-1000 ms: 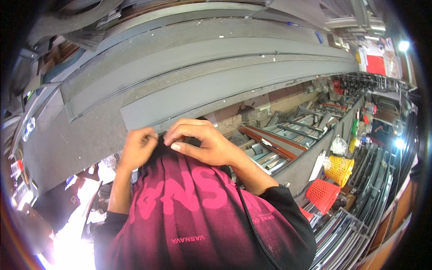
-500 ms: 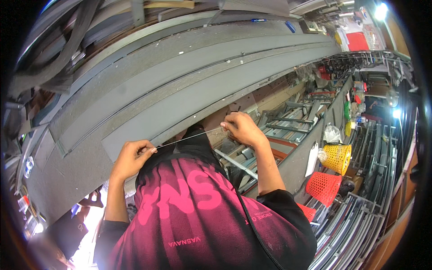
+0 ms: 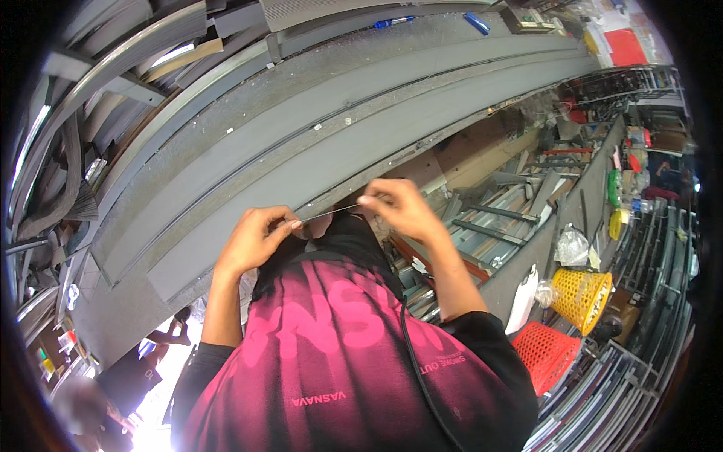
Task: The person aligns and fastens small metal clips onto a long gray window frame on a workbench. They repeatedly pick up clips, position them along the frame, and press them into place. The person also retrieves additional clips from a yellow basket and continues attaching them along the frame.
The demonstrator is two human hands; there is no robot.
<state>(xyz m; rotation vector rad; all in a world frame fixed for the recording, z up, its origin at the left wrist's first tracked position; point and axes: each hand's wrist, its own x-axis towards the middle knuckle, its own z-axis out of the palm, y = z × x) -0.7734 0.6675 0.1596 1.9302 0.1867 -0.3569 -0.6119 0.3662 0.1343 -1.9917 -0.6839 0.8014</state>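
A thin, pale thread [image 3: 330, 214] runs taut between my two hands, in front of my body and close to the workbench edge. My left hand [image 3: 260, 235] pinches one end between thumb and fingertips. The other end is pinched by my right hand [image 3: 398, 207], held a little higher. Just beyond my hands lies the long grey workbench [image 3: 226, 169], with long flat grey strips [image 3: 286, 172] along it. What the thread is made of is too fine to make out.
Two blue markers [image 3: 395, 22] [image 3: 477, 23] lie at the bench's far side. To the right, a rack of metal offcuts [image 3: 501, 218] stands beside yellow [image 3: 581, 301] and red [image 3: 545, 357] plastic baskets. Long metal profiles [image 3: 602, 399] are stacked at lower right. Another person [image 3: 124, 392] is at lower left.
My hands have come closer together, shortening the stretch of thread between them. My left hand has shifted right and slightly up. The whole view has also shifted.
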